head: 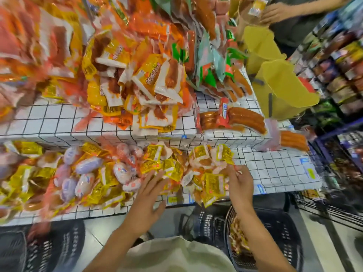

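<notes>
- The yellow packets (214,185) lie in a loose heap at the front edge of the lower shelf (279,169), flat and pointing every way, so the heap has no single long axis. As a whole it runs left to right along the shelf edge.
- The heap sits between the two hands, just ahead of both.
- The left hand (151,193) lies on the heap's left side with its fingers straight and spread. It presses on the packets without gripping any.
- The right hand (240,185) is at the heap's right edge. Its fingers are bent and its thumb is drawn in, pinching the edge of a packet, though blur hides which one.
- The right hand looks the better placed to lift, since it already has a hold. The bare shelf is to its right.
- The black basket (275,232) stands on the floor right under the right forearm, with packets already inside. A drop from that hand would probably need only a pull back and down.
- The round sausages (86,165) lie to the left of the left hand, apart from the grip.
</notes>
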The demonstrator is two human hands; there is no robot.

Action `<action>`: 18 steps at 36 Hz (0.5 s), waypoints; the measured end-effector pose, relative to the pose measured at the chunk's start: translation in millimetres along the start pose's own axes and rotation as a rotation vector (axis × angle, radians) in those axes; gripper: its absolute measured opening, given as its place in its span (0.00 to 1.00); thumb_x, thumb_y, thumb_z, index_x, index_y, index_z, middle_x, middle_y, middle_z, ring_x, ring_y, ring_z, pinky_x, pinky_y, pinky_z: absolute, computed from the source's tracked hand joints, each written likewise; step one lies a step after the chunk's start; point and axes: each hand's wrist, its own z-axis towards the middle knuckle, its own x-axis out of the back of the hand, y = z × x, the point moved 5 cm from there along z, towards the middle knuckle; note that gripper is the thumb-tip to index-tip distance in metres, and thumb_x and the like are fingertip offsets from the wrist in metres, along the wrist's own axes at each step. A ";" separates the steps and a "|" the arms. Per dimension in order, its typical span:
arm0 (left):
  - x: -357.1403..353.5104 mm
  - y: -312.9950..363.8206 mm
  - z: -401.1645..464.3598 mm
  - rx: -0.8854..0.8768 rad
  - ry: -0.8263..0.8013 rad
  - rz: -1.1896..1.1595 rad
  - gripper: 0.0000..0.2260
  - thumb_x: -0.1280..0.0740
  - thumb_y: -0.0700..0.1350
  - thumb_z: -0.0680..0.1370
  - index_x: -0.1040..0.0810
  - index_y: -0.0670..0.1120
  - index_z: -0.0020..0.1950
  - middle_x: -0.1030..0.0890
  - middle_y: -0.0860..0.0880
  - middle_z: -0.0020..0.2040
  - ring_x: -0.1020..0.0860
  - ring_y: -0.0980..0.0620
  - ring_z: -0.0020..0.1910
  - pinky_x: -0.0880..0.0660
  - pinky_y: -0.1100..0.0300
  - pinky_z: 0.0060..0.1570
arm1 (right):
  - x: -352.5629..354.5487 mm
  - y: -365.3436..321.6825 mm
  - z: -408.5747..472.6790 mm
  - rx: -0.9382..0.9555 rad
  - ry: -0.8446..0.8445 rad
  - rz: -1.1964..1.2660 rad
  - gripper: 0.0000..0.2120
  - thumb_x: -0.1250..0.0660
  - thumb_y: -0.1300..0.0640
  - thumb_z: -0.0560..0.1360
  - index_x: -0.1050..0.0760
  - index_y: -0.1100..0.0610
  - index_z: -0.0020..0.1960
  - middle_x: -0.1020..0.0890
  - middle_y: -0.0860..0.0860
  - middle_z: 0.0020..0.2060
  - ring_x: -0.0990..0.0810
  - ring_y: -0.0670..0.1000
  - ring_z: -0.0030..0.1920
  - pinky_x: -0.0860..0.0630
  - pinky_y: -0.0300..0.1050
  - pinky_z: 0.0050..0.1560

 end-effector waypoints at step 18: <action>-9.9 64.2 37.6 0.685 0.059 -1.514 0.24 0.49 0.40 0.87 0.18 0.33 0.41 0.15 0.46 0.33 0.17 0.56 0.31 0.22 0.67 0.36 | -4.9 -117.4 -5.4 -0.019 -0.642 0.377 0.10 0.27 0.46 0.71 0.21 0.51 0.38 0.20 0.52 0.34 0.24 0.46 0.30 0.28 0.38 0.29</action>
